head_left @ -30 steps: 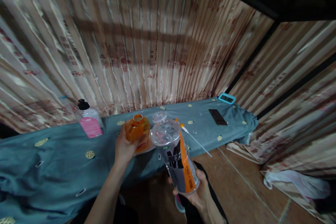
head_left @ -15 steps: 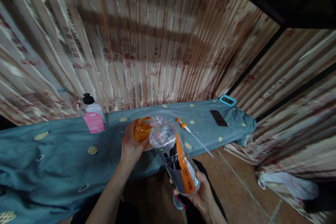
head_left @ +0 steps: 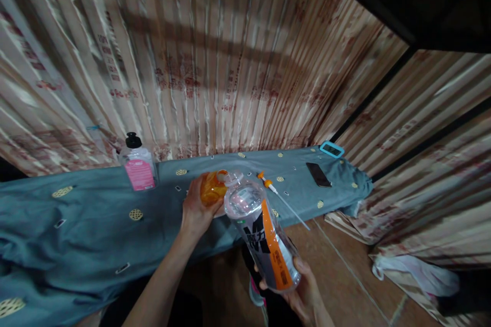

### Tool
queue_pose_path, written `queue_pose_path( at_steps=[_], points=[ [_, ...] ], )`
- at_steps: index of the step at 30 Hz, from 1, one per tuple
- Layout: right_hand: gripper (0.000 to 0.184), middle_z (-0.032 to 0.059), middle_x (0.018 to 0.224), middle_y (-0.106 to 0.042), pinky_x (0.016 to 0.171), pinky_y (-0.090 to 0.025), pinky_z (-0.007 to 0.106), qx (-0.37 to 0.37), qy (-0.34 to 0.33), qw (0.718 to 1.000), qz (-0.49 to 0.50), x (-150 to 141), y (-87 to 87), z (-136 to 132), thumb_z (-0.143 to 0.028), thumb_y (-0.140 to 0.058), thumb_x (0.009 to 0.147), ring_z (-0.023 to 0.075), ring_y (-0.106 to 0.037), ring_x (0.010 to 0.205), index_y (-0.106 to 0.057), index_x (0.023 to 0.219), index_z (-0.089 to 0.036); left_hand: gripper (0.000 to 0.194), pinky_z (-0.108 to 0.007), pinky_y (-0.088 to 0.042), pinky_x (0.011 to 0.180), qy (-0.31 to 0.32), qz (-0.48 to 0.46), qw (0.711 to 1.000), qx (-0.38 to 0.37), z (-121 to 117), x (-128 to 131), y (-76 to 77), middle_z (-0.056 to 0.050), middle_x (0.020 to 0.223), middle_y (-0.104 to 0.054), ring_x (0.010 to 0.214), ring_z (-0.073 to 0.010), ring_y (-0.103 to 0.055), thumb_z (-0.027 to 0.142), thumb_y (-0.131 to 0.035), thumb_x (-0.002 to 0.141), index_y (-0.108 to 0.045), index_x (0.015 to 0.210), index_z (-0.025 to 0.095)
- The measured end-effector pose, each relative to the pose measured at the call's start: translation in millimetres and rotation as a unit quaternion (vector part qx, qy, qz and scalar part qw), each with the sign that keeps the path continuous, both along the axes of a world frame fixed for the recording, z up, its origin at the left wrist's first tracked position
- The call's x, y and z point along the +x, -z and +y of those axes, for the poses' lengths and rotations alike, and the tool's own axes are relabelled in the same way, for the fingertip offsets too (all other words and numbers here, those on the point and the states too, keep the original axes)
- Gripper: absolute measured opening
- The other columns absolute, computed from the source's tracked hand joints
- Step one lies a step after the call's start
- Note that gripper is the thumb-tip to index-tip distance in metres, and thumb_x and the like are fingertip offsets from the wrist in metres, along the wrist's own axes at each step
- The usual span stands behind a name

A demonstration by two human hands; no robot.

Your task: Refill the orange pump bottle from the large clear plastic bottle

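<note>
My left hand (head_left: 198, 209) is wrapped round an amber see-through bottle (head_left: 212, 189), whose uncapped mouth faces right. In my right hand (head_left: 303, 286) is a large clear bottle (head_left: 264, 240) with a grey, black and orange label. I grip it near its base, and it tilts up and to the left. Its neck meets the mouth of the amber bottle; whether they touch I cannot tell. Just beyond them, an orange-and-white pump head (head_left: 268, 183) with a long dip tube lies on the cloth.
A bottle with a pink label and black cap (head_left: 140, 168) stands at the back left. A dark phone (head_left: 318, 174) and a blue-framed digital clock (head_left: 331, 149) lie to the right on the blue-green cloth (head_left: 95, 219). Pleated curtains (head_left: 215, 87) hang behind.
Both bottles have shifted slightly right in view, still neck to neck. My hands keep the same grips. The camera view has moved a little.
</note>
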State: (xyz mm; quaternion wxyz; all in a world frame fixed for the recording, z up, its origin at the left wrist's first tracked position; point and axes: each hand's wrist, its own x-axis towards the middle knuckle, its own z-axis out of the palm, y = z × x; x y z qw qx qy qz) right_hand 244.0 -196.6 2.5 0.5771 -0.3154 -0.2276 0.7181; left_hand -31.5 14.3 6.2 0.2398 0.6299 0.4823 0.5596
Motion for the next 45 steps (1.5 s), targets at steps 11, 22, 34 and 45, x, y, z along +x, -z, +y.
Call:
queue_pose_path(
  at_steps=[11,22,34,45],
  points=[
    [0.053,0.0151,0.128,-0.105,0.092,-0.085,0.047,-0.034,0.022,0.999,0.009,6.5,-1.7,-8.3,-0.064,-0.120,0.092,0.0392,-0.104,0.117,-0.105,0.128,-0.027,0.080,-0.063,-0.077,0.127,-0.010,0.016,1.000,-0.001,2.5,6.1,7.4,-0.016,0.160,-0.093,0.147,-0.0425,-0.092,0.046,-0.105,0.090,-0.073,0.161,0.029],
    [0.059,0.0215,0.137,-0.103,0.109,-0.083,0.062,-0.076,0.049,0.996,-0.025,18.9,-25.1,-30.3,-0.063,-0.119,0.093,0.0464,-0.102,0.128,-0.103,0.132,-0.021,0.080,-0.061,-0.079,0.123,-0.006,0.027,0.999,0.029,4.7,11.0,5.8,-0.016,0.154,-0.094,0.142,-0.0428,-0.095,0.048,-0.104,0.092,-0.071,0.162,0.030],
    [0.043,0.0151,0.129,-0.105,0.104,-0.086,0.054,-0.114,0.129,0.985,-0.005,10.8,-32.8,-46.1,-0.047,-0.128,0.079,0.0396,-0.104,0.119,-0.103,0.109,-0.027,0.076,-0.065,-0.078,0.123,-0.015,0.017,1.000,0.016,6.5,6.1,8.8,-0.015,0.156,-0.092,0.140,-0.0449,-0.094,0.043,-0.099,0.090,-0.070,0.159,0.034],
    [0.068,0.0209,0.156,-0.098,0.123,-0.078,0.066,-0.073,0.091,0.991,-0.064,23.9,-19.5,-61.1,-0.044,-0.124,0.078,0.0522,-0.094,0.149,-0.103,0.141,-0.027,0.069,-0.065,-0.078,0.123,0.006,0.004,1.000,0.008,4.8,8.7,-0.9,-0.014,0.152,-0.094,0.141,-0.0450,-0.094,0.040,-0.099,0.089,-0.071,0.152,0.034]
  ],
)
